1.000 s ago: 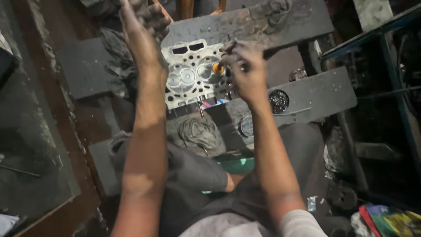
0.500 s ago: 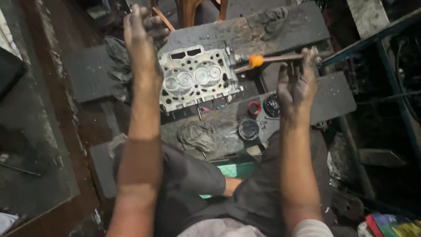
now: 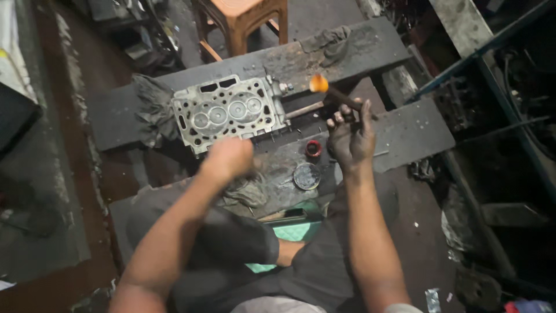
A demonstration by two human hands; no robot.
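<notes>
Above the dark plank worktop, the right hand grips a stick-like tool, fingers curled round the lower end of its dark shaft. The tool's long axis runs up and to the left from the hand, ending in an orange knob that points toward the right end of the cylinder head. That grey metal casting lies flat on the planks with its long axis left to right, its round ports facing up, just left of the knob and apart from it.

The left hand hangs over the near edge of the cylinder head, the closer hand to it. It is blurred, so whether its fingers are closed or loose I cannot tell; it seems to hold nothing.

Between the two hands, on the nearer plank, sit a small red ring and a round dark tin, both just left of the right wrist. A crumpled rag lies against the casting's left end, another rag under the left forearm, and a third cloth on the far plank. An orange stool stands beyond the worktop. Open plank shows to the right of the right hand; gaps between planks run across the work area.
</notes>
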